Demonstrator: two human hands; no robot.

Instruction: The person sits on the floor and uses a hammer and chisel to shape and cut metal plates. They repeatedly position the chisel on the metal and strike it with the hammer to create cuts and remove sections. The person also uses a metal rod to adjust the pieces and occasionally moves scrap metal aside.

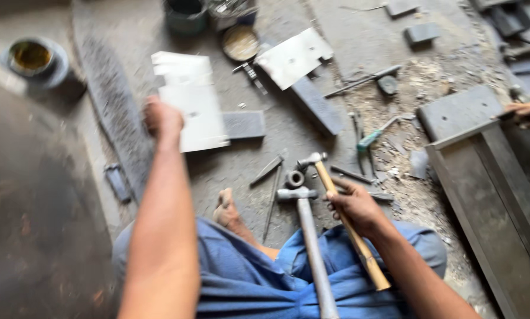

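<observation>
Two hammers at work over scrap-strewn concrete: right hand (355, 207) clenched on wooden-handled hammer (344, 218), just right of grey-handled hammer (309, 236) across lap. Left hand (162, 118) blurred, apparently gripping metal sheet (197, 109), well left. Likely hazard: unsteady sheet, glancing blow.

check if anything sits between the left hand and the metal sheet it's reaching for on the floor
Nothing visible does. The left hand is already at the edge of the pale metal sheet, though motion blur hides whether it grips it. The right hand holds a wooden-handled hammer; a second, metal-handled hammer lies between the knees, clear of the sheet.
</observation>
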